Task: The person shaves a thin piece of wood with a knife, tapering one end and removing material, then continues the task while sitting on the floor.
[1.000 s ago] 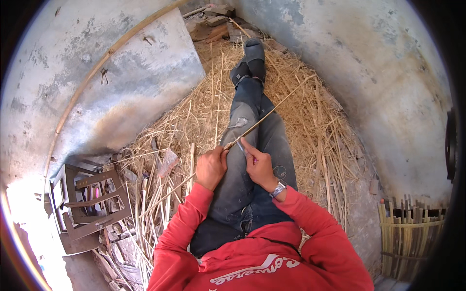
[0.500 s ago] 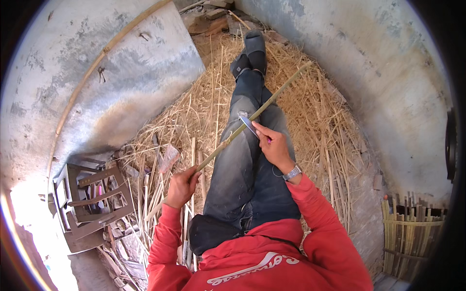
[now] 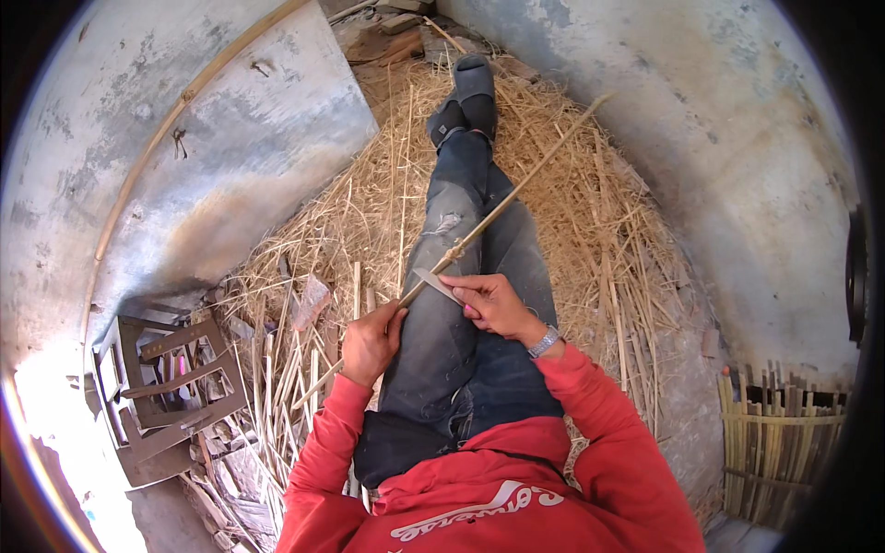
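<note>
A long, thin wooden stick [image 3: 518, 189] lies aslant over my outstretched legs, its far end pointing to the upper right. My left hand [image 3: 371, 343] is wrapped round its nearer part, and the tail end passes below that hand toward the lower left. In my right hand [image 3: 498, 306] is a knife, its handle mostly hidden by the fingers with a bit of pink showing. The knife blade [image 3: 437, 285] rests across the stick just beyond my left hand. A knobbly joint [image 3: 454, 253] stands out on the stick a little past the blade.
Dry straw and shavings [image 3: 590, 249] cover the floor round my legs. Split sticks [image 3: 286, 378] lie at my left beside a dark wooden frame [image 3: 184, 387]. A slatted basket [image 3: 784, 442] stands at the right. Walls close in on both sides; a long pole [image 3: 138, 180] leans at the left.
My right hand has drawn the knife down along the stick toward my left hand. My left hand has shifted slightly up and right, and the stick's angle is a little steeper.
</note>
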Motion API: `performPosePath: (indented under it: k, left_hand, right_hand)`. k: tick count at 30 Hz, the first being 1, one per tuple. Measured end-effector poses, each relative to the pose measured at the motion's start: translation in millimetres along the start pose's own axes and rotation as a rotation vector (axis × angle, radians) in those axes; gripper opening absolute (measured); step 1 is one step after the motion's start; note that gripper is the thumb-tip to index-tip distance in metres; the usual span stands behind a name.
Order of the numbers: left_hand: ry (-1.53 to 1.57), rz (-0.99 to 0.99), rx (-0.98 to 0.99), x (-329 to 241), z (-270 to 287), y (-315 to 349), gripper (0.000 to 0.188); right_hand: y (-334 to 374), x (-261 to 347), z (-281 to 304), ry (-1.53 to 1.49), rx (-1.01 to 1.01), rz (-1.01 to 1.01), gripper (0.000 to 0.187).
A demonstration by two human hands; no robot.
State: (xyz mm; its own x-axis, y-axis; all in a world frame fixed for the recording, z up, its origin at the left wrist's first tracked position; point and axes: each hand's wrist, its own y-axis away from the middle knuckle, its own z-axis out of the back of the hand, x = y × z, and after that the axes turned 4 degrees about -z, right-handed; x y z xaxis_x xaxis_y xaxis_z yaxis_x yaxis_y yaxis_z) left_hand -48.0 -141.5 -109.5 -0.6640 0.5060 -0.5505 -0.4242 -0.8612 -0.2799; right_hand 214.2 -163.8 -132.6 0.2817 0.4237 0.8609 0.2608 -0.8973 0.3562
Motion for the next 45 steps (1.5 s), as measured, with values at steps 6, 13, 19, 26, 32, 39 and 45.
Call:
performPosePath:
  k: [6,13,19,26,32,39,45]
  left_hand:
    - [-0.096,-0.076,-0.064,-4,-6,-7,0.018]
    - [-0.339,-0.154,-0.011,-3,-8,-4,0.031]
    - [-0.335,-0.111,0.035,-4,-13,-3,0.032]
    - [-0.215,0.011,0.108,-22,-2,-10,0.022]
    - [-0.099,0.124,0.144,-36,10,-16,0.019]
    - [-0.006,0.145,0.159,-34,13,-17,0.019]
    - [0.135,0.167,0.160,-26,12,-14,0.020]
  right_hand:
    - [1,21,25,0.004,-0.559,0.449,0.042]
    - [-12,36,1,0.680,-0.748,0.553,0.039]
    - [-30,22,2,0.741,-0.731,0.637,0.032]
    - [-27,16,2,0.976,-0.698,0.731,0.021]
    - [-15,13,11,0.951,-0.577,0.848,0.019]
    - [-14,15,17,0.939,-0.458,0.888,0.009]
    - [-18,28,25,0.976,-0.311,0.851,0.006]
